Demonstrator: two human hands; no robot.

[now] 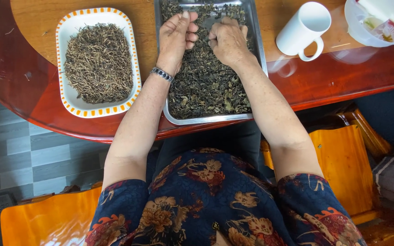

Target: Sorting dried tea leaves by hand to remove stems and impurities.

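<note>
Tray: rectangular steel tray of dark dried leaves, long axis 12-to-6.
Hands: left hand curled, pinching leaves; right hand loosely cupped on leaves.
Around: orange-rimmed white dish at 9; white mug at 3, on red-brown wooden desk.

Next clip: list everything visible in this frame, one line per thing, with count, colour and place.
metal tray: one, silver, table centre, filled with dark green-brown dried leaves
plate: one, white with orange-dashed rim, left of the tray, holding brown dried stems
mug: one, white, right of the tray, looks tipped toward the camera
plastic container: one, clear, far right corner, contents unclear
table: one, reddish-brown, glossy
wooden seats: orange-brown, beside the person
wristwatch: one, silver band, left wrist
left hand: over the tray, fingers curled, palm up
right hand: resting on the leaves, palm down
</note>
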